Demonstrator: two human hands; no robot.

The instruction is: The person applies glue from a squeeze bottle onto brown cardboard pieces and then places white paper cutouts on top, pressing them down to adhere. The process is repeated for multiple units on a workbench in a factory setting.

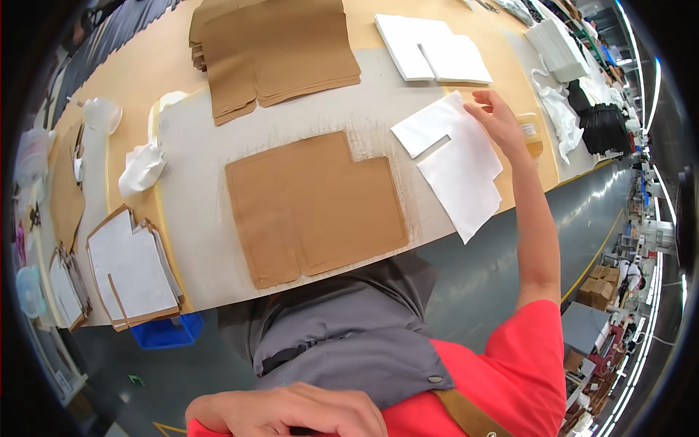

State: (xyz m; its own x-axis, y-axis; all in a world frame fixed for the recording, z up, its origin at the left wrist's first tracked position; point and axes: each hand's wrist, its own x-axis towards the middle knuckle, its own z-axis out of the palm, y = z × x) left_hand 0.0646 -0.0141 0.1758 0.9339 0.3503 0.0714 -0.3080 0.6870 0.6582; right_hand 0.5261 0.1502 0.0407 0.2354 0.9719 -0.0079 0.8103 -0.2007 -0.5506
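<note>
Head | right hand (496, 122) outstretched by white sheet (464, 175) | left hand (302, 409) curled

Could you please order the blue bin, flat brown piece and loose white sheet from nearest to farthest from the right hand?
1. Loose white sheet, beside the right hand.
2. Flat brown piece, in the middle.
3. Blue bin, low at far left.

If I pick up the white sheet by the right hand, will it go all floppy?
Probably a bit bendy, because the white sheet looks thin and has a slot cut into one side. It's likely light too: it looks like one flat layer. It might slide easily if pushed, since its surface looks smooth.
</note>
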